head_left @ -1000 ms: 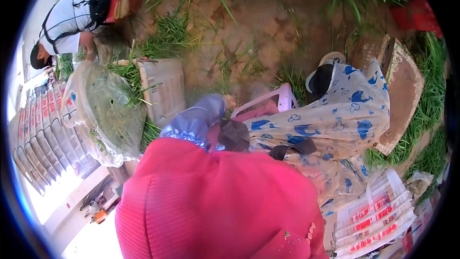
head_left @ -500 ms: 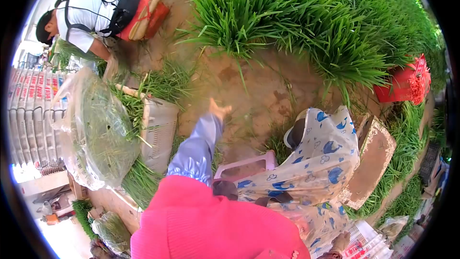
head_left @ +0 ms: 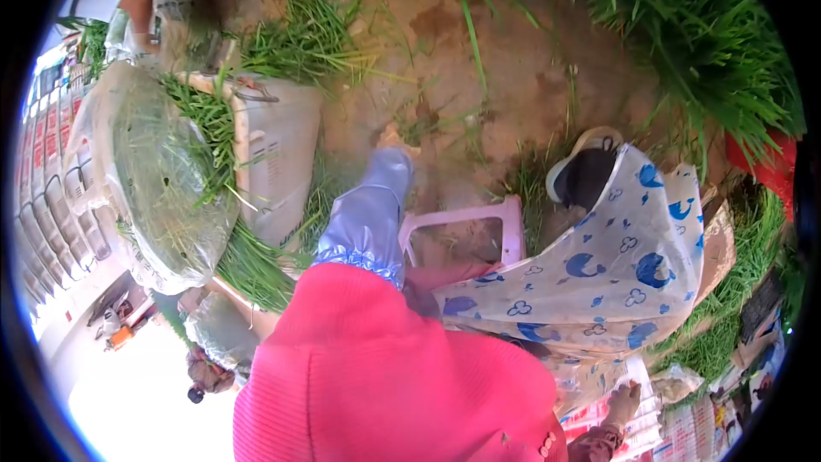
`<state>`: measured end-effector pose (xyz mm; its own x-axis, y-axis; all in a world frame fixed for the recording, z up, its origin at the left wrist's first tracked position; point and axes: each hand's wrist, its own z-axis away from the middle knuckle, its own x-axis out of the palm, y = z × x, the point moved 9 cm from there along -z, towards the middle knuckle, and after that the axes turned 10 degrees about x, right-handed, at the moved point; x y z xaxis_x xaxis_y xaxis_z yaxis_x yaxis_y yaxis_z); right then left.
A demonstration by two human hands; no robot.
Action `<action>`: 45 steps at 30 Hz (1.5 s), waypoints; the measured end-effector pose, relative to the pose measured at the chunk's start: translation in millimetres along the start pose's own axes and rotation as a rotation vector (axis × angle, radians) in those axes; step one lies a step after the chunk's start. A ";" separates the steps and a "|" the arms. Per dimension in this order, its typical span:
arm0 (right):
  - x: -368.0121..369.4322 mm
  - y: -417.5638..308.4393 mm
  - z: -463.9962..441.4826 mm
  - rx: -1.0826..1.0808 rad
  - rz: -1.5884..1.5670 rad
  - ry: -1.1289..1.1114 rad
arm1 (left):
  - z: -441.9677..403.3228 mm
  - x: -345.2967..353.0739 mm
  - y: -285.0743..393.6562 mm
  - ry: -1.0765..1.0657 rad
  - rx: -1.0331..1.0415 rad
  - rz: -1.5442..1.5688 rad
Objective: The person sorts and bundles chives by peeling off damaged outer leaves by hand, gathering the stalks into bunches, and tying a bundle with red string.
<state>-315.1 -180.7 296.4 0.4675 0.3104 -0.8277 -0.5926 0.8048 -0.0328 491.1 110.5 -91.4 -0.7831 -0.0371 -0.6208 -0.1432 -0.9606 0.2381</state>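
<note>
My left arm, in a shiny lilac sleeve cover, stretches down over the brown ground. Only a small blurred part of my left hand (head_left: 398, 140) shows beyond the cuff, close to loose green blades (head_left: 423, 124). Its fingers are too smeared to read. Beside the forearm stands a pink plastic stool (head_left: 462, 214). A whale-print plastic apron (head_left: 590, 278) spreads to the right, with a dark shoe (head_left: 586, 175) at its edge. My right hand is out of view.
A white crate (head_left: 278, 154) and a clear plastic bag (head_left: 162, 180) hold cut grass on the left. Tall grass (head_left: 684, 43) grows at upper right, near a red container (head_left: 765, 167). Another person's arm (head_left: 137, 8) shows at upper left; a dark-sleeved hand (head_left: 624, 402) rests at lower right.
The view has shifted, so the stool and apron appear larger and the tall grass higher up. The white-shirted person is now mostly cut off. My left hand's fingers were spread before.
</note>
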 end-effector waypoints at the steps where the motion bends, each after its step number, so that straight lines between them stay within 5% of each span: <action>1: 3.4 -14.1 8.8 0.005 0.046 -0.016 | 19.3 6.3 -16.2 -0.021 -0.141 -0.051; 3: 7.5 -35.4 16.9 -0.014 0.062 -0.049 | 44.6 21.0 -60.2 -0.076 -0.413 0.039; 7: -9.3 -47.4 -16.7 -0.024 -0.028 -0.053 | 52.1 27.0 -91.0 -0.004 -0.540 0.117; 10: -16.9 -77.3 -41.4 -0.463 0.440 -0.095 | 33.0 30.4 -49.7 0.041 -0.547 0.107; 13: -31.9 -89.3 -46.2 -0.394 0.280 0.005 | 15.2 23.4 25.5 0.083 -0.551 0.070; 15: -32.7 -74.9 -84.3 -0.431 0.167 -0.138 | 16.6 29.1 76.2 0.103 -0.508 0.009; 16: -34.3 -53.6 -121.2 -0.292 -0.137 -0.308 | 17.0 40.9 94.4 0.122 -0.436 -0.043; 18: -18.8 -80.2 -119.3 -0.376 0.047 -0.204 | 22.0 72.3 109.6 0.155 -0.374 -0.102; 21: -0.7 -115.3 -96.6 -0.418 0.120 -0.162 | 19.4 156.7 104.4 0.317 0.114 -0.649; 23: 5.6 -125.0 -76.3 -0.427 0.111 -0.175 | 48.8 172.4 105.5 0.263 0.334 -0.615; 30: 32.5 -110.2 -23.7 -0.367 -0.020 -0.275 | 104.5 248.8 119.1 -0.529 0.502 -0.619; 35: 65.0 -81.5 3.3 -0.261 -0.013 -0.201 | 64.5 244.8 212.5 -0.523 0.738 -0.900; 40: 93.0 -153.6 65.5 -0.308 -0.004 -0.132 | 114.2 223.8 264.3 -0.322 1.409 -0.764; 45: 112.2 -153.2 76.4 -0.328 0.083 -0.185 | 130.1 263.7 239.8 -0.514 1.313 -0.855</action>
<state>-121.7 -230.6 251.4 0.5018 0.4781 -0.7208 -0.7977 0.5779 -0.1721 171.5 -93.8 -100.8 -0.2802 0.6943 -0.6629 -0.7850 0.2318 0.5745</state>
